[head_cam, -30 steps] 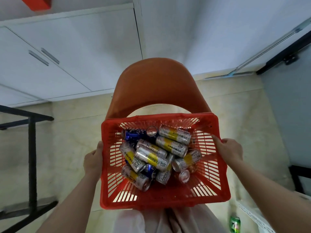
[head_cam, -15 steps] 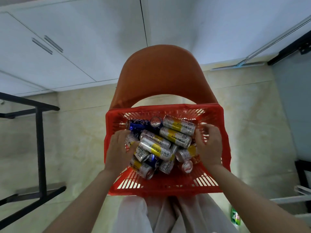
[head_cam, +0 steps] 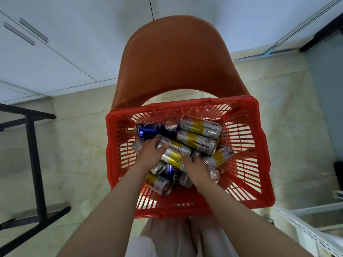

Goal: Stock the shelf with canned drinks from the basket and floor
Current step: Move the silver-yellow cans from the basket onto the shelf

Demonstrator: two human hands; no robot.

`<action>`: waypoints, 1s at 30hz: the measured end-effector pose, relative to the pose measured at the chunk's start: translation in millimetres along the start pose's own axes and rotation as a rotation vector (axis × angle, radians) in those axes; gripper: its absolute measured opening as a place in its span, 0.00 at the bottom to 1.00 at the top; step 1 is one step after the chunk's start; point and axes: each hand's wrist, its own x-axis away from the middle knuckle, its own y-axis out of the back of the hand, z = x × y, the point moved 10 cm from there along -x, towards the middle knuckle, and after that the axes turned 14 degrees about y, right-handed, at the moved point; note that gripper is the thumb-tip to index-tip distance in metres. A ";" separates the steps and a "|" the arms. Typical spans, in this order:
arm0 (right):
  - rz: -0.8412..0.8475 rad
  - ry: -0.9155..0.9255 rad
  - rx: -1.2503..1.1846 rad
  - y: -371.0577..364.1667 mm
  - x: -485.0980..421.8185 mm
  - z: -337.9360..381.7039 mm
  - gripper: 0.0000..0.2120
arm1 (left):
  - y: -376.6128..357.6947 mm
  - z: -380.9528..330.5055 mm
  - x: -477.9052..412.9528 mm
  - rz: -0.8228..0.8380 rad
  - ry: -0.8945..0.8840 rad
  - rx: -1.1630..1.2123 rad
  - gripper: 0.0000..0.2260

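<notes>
Cans are heaped in the red basket, raised on the orange chair, presumably for reach; one silver-and-yellow can is clasped by the left hand; the grip of the right hand cannot be told

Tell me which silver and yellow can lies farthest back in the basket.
The can lying along the far wall of the basket, toward the orange chair back. Its twin lies just in front; the others are farther forward.
</notes>
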 end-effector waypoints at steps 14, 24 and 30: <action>0.040 0.203 -0.255 54.8 42.5 38.5 0.46 | 33.4 -36.0 62.6 0.273 -0.086 0.037 0.28; -0.233 0.556 -0.662 206.0 159.0 126.0 0.27 | -2.8 -173.0 212.2 0.628 -0.378 -0.209 0.32; -0.430 0.731 -0.661 314.6 267.6 139.3 0.17 | -70.7 -259.7 332.4 0.606 -0.605 -0.532 0.28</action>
